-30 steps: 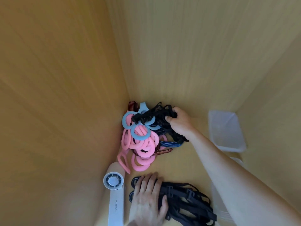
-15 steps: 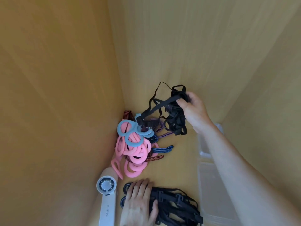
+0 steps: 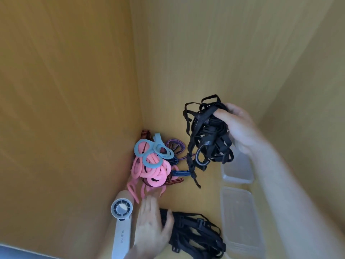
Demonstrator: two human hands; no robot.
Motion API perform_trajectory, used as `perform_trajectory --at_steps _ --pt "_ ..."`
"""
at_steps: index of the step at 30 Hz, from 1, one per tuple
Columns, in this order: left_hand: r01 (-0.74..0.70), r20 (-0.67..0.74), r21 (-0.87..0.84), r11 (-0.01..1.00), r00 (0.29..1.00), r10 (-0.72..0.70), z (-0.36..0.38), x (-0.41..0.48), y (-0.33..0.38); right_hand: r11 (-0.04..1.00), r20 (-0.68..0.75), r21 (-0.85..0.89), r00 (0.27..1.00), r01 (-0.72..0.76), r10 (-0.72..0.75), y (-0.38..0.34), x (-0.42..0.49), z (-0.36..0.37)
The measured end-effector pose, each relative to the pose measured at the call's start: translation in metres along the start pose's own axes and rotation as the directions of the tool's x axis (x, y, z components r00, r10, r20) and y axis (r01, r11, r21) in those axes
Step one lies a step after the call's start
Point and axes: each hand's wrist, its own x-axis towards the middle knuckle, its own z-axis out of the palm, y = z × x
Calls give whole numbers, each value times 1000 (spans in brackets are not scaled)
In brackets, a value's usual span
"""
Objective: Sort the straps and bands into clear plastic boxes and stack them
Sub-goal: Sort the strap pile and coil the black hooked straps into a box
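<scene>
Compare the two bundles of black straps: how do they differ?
The held bundle hangs tangled from the right hand, loose ends dangling. The lower bundle lies flat on the wooden surface, straps roughly side by side, with the left hand touching its end. Both are black.

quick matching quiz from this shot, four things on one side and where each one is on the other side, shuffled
Things:
1 tangled black straps
2 pink bands
3 white fan
4 flat black straps

Places:
A under the left hand
B heaped beneath blue bands
C gripped by the right hand
D lying beside the left wall

Pairs: 1-C, 2-B, 3-D, 4-A
</scene>
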Motion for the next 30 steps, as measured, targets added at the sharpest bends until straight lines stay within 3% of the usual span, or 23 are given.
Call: perform_trajectory --at_steps 2,4,6,9,15,20,25,30 --pt "108 -1 -202 973 994 -110 -15 21 19 999 51 31 998 -32 30 1 -7 -1" --pt "220 149 -402 889 974 -173 -26 45 40 994 83 97 995 -55 47 2 -14 1" --pt "281 291 -492 824 945 -148 -31 62 54 981 111 182 993 -66 46 5 -21 1" --pt "272 322 -555 786 942 -98 -33 76 61 972 124 221 991 -78 51 13 -30 -4" --pt "429 407 -609 667 891 -201 -41 77 44 953 -46 227 975 -202 218 56 -48 -24" --pt "558 479 -715 420 830 -288 -56 88 45 930 -106 130 928 -344 358 100 -62 -31" --pt "603 538 -733 313 797 -276 -73 100 44 900 -114 16 894 -435 434 127 -70 -30" --pt "557 439 -730 397 826 -352 -82 117 46 894 -143 28 884 -446 445 142 -72 -26"
